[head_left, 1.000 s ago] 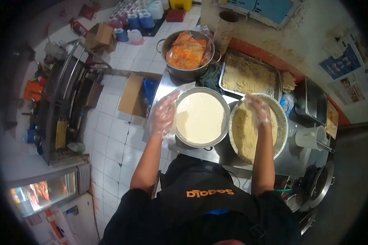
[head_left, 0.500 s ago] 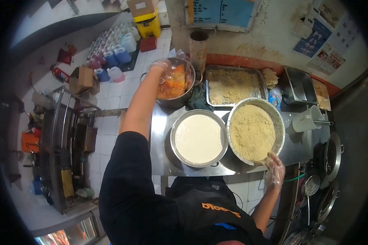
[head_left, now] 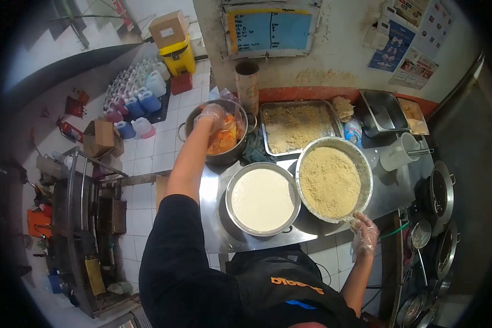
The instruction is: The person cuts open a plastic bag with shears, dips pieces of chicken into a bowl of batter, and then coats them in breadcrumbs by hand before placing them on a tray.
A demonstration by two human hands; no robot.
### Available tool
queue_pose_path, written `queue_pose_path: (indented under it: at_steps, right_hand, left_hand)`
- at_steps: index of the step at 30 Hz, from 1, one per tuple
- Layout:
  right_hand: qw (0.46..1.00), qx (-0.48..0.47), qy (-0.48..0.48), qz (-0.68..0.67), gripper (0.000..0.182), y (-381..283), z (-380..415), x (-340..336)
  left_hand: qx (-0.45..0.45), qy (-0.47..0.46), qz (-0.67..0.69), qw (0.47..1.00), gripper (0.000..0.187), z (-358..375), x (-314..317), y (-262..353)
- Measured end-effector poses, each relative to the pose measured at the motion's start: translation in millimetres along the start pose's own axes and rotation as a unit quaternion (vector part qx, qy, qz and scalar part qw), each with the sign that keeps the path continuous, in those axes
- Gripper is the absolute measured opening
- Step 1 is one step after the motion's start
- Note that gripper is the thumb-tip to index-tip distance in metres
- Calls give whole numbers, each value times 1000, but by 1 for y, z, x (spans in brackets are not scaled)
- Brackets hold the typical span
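My left hand [head_left: 212,113], in a clear plastic glove, reaches into a deep metal pot [head_left: 189,130] at the back left. Orange-red, sauce-coated food [head_left: 224,136] lies in the pot, with clear plastic around it. The fingers are hidden, so I cannot see what they hold. My right hand [head_left: 365,234], gloved and crumb-coated, has its bent fingers at the near right rim of a metal bowl [head_left: 368,191]. Pale yellow crumbs [head_left: 331,183] fill that bowl. Left of it stands a metal basin [head_left: 228,213] of smooth cream-coloured batter [head_left: 262,199].
Behind the bowls lies a crumb-strewn metal tray [head_left: 263,123]. A steel container [head_left: 385,115] and a white jug [head_left: 396,156] stand on the right of the steel table [head_left: 306,232]. Pans and a strainer [head_left: 421,234] hang beyond the right edge. Plastic jugs [head_left: 147,101] stand on the floor at left.
My left hand has gone lower into the pot, its fingers now out of sight. My right hand stays at the crumb bowl's rim. The camera view has shifted.
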State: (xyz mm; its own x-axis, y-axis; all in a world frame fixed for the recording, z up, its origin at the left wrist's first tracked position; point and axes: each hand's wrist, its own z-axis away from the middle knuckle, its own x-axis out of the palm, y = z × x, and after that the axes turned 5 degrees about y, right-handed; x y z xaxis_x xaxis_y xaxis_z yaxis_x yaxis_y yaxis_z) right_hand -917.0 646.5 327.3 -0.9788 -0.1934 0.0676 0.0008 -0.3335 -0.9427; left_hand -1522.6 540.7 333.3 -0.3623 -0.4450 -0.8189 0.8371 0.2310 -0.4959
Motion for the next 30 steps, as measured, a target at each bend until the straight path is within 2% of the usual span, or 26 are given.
queue_pose_path:
  at_steps: [1, 2, 4, 5, 7, 8, 10, 11, 13, 14, 16, 17, 19, 20, 22, 23, 25, 26, 28, 30]
  right_hand:
    - [1000, 7, 0, 9, 30, -1, 1, 0]
    - [1000, 5, 1, 10, 30, -1, 1, -1]
    - [1000, 10, -9, 1, 31, 0, 1, -2]
    - [1000, 8, -10, 0, 31, 2, 1, -2]
    - [1000, -1, 0, 26, 35, 6, -1, -4]
    - [1000, -4, -1, 25, 35, 7, -2, -5]
    - [1000, -1, -14, 15, 35, 6, -2, -5]
    - [1000, 0, -16, 14, 35, 6, -1, -3]
    - [1000, -8, -14, 2, 33, 0, 4, 5]
    - [1000, -8, -15, -2, 33, 2, 2, 5]
    - [998, -10, -45, 35, 35, 4, -2, 7]
    - [998, -11, -46, 33, 35, 4, -2, 8]
    - [998, -15, -48, 41, 36, -3, 3, 18]
    - [998, -15, -48, 40, 36, -5, 3, 19]
    - [998, -9, -51, 32, 33, -7, 3, 21]
    - [998, -9, -52, 31, 33, -5, 2, 20]
    - [997, -19, -64, 26, 33, -2, -1, 19]
    - [997, -19, -63, 25, 33, -1, -1, 18]
    - [997, -24, -68, 35, 36, -4, 4, 21]
    - [997, -20, -65, 41, 36, -8, 7, 26]
  left_hand:
    - [-22, 13, 72, 997, 31, 5, -4, 0]
    - [-21, 15, 73, 997, 31, 7, -1, 1]
    - [-76, 96, 159, 980, 30, 12, 7, -2]
    - [-77, 98, 159, 979, 30, 18, 11, -6]
    - [-102, 158, 336, 923, 37, 31, 17, -11]
    - [-103, 161, 335, 923, 37, 35, 18, -11]
    - [-161, 175, 472, 849, 35, 44, 21, -10]
    - [-162, 175, 470, 850, 35, 45, 28, -8]
    - [-206, 224, 623, 721, 28, 47, 39, -3]
    - [-207, 226, 620, 722, 28, 49, 45, -3]
    - [-212, 257, 711, 620, 23, 54, 45, -1]
    - [-212, 259, 709, 621, 23, 54, 50, -5]
    - [-240, 220, 775, 542, 28, 56, 57, -13]
    - [-240, 220, 774, 543, 28, 56, 61, -14]
    - [-264, 238, 798, 487, 25, 65, 53, -11]
    - [-264, 239, 798, 487, 25, 64, 59, -11]
    - [-231, 297, 838, 395, 27, 59, 68, -11]
    - [-230, 298, 838, 396, 27, 56, 72, -12]
    - [-231, 293, 878, 299, 30, 59, 59, -12]
    - [-224, 303, 874, 306, 29, 59, 49, -13]
